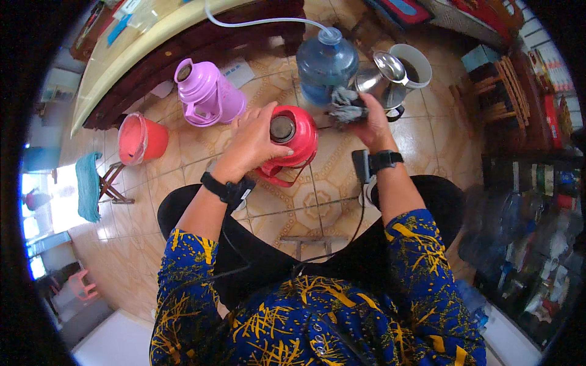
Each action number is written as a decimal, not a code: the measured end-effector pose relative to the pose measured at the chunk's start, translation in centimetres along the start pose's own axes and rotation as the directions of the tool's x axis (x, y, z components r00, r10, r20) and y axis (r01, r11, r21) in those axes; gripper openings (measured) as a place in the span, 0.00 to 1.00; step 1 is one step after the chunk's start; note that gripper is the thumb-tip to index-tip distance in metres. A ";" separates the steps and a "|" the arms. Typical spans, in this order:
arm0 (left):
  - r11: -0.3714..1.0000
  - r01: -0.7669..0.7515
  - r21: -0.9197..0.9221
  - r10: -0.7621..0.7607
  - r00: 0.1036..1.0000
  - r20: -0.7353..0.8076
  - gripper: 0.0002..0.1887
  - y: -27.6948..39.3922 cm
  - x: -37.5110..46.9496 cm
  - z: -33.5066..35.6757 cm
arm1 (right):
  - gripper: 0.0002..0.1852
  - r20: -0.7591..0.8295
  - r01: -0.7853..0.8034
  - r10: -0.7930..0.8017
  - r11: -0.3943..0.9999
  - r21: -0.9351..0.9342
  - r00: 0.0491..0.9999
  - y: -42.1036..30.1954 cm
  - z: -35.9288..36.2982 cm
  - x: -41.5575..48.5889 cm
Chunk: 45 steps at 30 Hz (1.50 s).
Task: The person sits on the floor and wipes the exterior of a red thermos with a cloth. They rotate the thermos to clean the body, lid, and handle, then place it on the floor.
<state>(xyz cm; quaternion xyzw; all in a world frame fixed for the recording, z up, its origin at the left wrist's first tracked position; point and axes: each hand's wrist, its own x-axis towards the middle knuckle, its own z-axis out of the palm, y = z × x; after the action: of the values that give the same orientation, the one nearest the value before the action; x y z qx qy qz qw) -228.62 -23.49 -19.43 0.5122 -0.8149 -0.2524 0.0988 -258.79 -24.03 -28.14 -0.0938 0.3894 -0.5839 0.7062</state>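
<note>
My left hand [252, 144] is wrapped around the shoulder of a red vacuum flask [304, 132], thumb and fingers on either side of its neck. The flask stands tilted above the tiles between my knees, its round mouth facing up; whether a stopper fills it, I cannot tell. In my right hand [376, 123] is a crumpled grey and dark cloth [345, 105], blurred and held apart from the flask. Just beyond that hand is a shiny metal kettle [389, 94]. A pink vacuum flask [208, 94] stands on the floor beyond my left hand.
A blue water jug [327, 68] with a pale hose [270, 21] in its neck stands ahead. Behind the kettle is a white bucket [425, 80] containing dark contents. Leftward are a lined red bin [155, 139], a stool draped with a teal towel [89, 187], and a counter [98, 84].
</note>
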 end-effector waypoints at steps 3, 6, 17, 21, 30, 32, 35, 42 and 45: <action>0.996 -0.036 0.086 0.036 0.999 -0.003 0.52 0.0 -0.1 0.4 | 0.16 -0.054 -0.102 0.105 0.993 0.063 0.993 2.9 -2.0 1.5; 0.988 -0.085 0.131 0.091 0.995 -0.037 0.49 -0.3 -0.1 0.6 | 0.17 -0.120 -0.149 0.150 0.989 0.021 0.981 7.0 -3.3 2.3; 0.983 -0.135 0.122 0.144 0.987 -0.071 0.46 -0.1 0.4 1.0 | 0.21 -0.248 -0.147 0.055 0.918 -0.369 0.967 17.5 -7.7 5.3; 0.993 -0.114 0.038 0.115 0.993 -0.027 0.48 -0.4 0.8 1.5 | 0.21 -0.430 -0.199 0.077 0.948 -0.247 0.900 21.4 -10.6 6.6; 1.000 -0.013 -0.010 0.014 0.999 0.048 0.58 -0.8 1.5 2.5 | 0.18 -0.427 -0.219 -0.123 0.712 -0.667 0.896 24.0 -13.7 8.4; 1.000 0.001 -0.005 -0.001 0.998 0.062 0.60 -1.3 1.5 2.7 | 0.17 -0.494 -0.322 -0.086 0.659 -0.679 0.865 23.6 -13.4 7.6; 0.996 0.074 -0.040 -0.069 0.991 0.114 0.63 -1.9 1.4 2.8 | 0.15 -0.477 -0.339 -0.048 0.642 -0.688 0.877 23.1 -12.8 8.3; 0.955 0.218 -0.200 -0.197 0.973 0.119 0.68 -2.3 1.3 3.3 | 0.14 -0.405 -0.181 -0.194 0.670 -0.720 0.894 23.9 -13.3 10.3; 0.965 0.217 -0.146 -0.194 0.969 0.155 0.67 -2.6 1.3 3.0 | 0.13 -0.450 -0.303 -0.103 0.604 -0.737 0.887 23.8 -14.1 9.6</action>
<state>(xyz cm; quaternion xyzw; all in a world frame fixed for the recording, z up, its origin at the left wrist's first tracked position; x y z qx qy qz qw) -228.44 -24.64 -23.51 0.5655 -0.7390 -0.3619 0.0561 -250.08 -20.93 -55.94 -0.2357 0.7628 -0.3143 0.5137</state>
